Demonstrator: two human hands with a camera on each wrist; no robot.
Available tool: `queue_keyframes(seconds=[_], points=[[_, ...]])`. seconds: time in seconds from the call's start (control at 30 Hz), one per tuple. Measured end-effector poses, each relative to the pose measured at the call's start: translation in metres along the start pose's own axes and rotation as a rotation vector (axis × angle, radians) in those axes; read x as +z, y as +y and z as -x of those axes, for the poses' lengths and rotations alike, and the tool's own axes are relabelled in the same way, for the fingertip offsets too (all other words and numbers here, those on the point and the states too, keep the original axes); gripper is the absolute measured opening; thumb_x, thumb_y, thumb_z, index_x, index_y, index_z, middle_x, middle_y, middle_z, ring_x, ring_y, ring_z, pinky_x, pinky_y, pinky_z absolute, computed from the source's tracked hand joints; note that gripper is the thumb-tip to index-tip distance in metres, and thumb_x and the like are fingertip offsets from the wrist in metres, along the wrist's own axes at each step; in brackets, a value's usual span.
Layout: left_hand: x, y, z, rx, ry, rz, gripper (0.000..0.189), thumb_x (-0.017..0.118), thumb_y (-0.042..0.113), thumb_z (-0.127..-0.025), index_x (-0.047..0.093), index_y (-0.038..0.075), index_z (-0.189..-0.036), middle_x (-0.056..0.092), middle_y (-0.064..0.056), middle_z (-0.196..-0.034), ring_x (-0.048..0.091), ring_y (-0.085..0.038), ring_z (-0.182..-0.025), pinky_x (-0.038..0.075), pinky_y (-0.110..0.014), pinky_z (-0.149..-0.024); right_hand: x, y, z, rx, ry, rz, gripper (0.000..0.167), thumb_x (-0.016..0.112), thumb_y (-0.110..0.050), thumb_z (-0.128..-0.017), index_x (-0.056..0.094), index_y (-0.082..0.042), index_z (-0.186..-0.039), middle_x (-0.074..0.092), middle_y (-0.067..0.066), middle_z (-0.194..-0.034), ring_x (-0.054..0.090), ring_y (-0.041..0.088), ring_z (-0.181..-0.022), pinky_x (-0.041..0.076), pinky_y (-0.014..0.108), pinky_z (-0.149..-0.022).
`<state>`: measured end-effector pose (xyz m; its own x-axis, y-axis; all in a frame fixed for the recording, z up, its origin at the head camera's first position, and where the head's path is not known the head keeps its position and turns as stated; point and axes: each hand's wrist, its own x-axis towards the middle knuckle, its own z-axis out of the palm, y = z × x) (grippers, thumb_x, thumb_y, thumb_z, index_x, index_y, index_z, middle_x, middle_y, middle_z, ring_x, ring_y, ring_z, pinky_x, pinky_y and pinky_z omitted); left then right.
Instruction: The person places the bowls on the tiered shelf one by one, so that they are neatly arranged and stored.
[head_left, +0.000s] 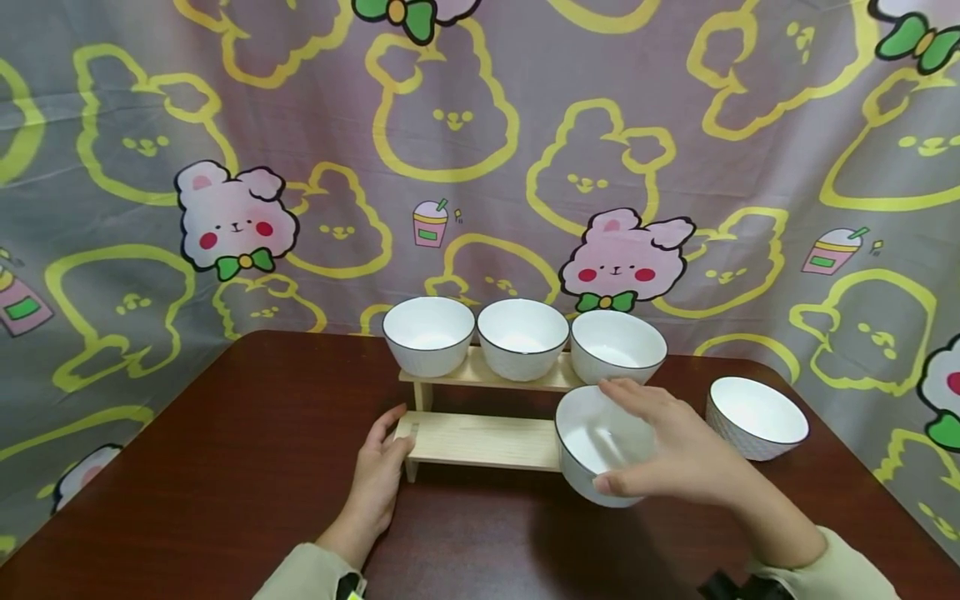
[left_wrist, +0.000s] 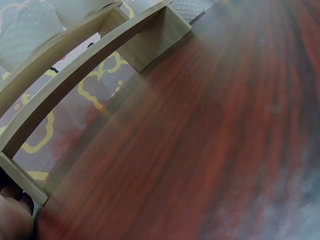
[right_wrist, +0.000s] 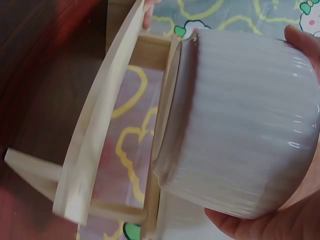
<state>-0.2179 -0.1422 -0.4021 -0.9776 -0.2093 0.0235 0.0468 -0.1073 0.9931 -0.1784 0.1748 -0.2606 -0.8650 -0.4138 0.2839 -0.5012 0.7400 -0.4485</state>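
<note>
A two-tier light wooden stand (head_left: 480, 440) stands on the table, with three white bowls with dark rims, a left bowl (head_left: 429, 333), a middle bowl (head_left: 522, 337) and a right bowl (head_left: 617, 346), in a row on its upper tier. My left hand (head_left: 378, 471) grips the left end of the lower tier, thumb in front. My right hand (head_left: 667, 446) holds another white bowl (head_left: 592, 442), tilted, thumb and fingers spread across it. This held bowl (right_wrist: 245, 125) overlaps the right end of the lower tier in the head view.
One more white bowl (head_left: 757, 419), with a textured outside, sits tilted at the right of the stand. The dark red-brown table (head_left: 187, 483) reaches back to a patterned cloth (head_left: 330, 125) with cartoon rabbits.
</note>
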Motion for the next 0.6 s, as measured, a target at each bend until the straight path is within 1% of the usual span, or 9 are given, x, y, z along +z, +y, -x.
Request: queue_keyframes(seconds=[0.1, 0.27, 0.4, 0.6], points=[[0.000, 0.000, 0.000, 0.001, 0.002, 0.000, 0.052, 0.043, -0.002, -0.087, 0.038, 0.006, -0.138, 0.050, -0.023, -0.129, 0.053, -0.009, -0.096, 0.041, -0.021, -0.078, 0.005, -0.004, -0.005, -0.018, -0.002, -0.007, 0.094, 0.080, -0.049, -0.057, 0.048, -0.008, -0.135, 0.047, 0.016, -0.136, 0.040, 0.038, -0.122, 0.036, 0.056, -0.089], [0.001, 0.001, 0.001, -0.003, 0.001, -0.011, 0.052, 0.042, -0.001, -0.087, 0.038, 0.006, -0.138, 0.050, -0.023, -0.130, 0.052, -0.012, -0.102, 0.040, -0.020, -0.080, 0.014, -0.011, -0.013, -0.035, -0.014, -0.006, 0.093, 0.079, -0.051, -0.057, 0.050, -0.006, -0.133, 0.046, 0.019, -0.135, 0.039, 0.039, -0.123, 0.034, 0.060, -0.092], [0.001, 0.001, 0.001, -0.009, 0.001, -0.013, 0.052, 0.042, 0.000, -0.087, 0.038, 0.006, -0.138, 0.050, -0.023, -0.130, 0.051, -0.014, -0.104, 0.040, -0.020, -0.080, 0.022, -0.017, -0.020, -0.026, -0.029, -0.019, 0.094, 0.079, -0.051, -0.056, 0.050, -0.007, -0.133, 0.045, 0.020, -0.137, 0.038, 0.039, -0.125, 0.033, 0.059, -0.094], [0.000, 0.001, 0.000, -0.003, -0.001, -0.009, 0.052, 0.042, -0.001, -0.087, 0.038, 0.006, -0.138, 0.050, -0.024, -0.130, 0.051, -0.012, -0.103, 0.040, -0.019, -0.080, 0.035, -0.026, -0.030, -0.020, -0.044, -0.064, 0.095, 0.080, -0.048, -0.054, 0.048, -0.007, -0.134, 0.043, 0.017, -0.140, 0.034, 0.037, -0.129, 0.030, 0.058, -0.098]])
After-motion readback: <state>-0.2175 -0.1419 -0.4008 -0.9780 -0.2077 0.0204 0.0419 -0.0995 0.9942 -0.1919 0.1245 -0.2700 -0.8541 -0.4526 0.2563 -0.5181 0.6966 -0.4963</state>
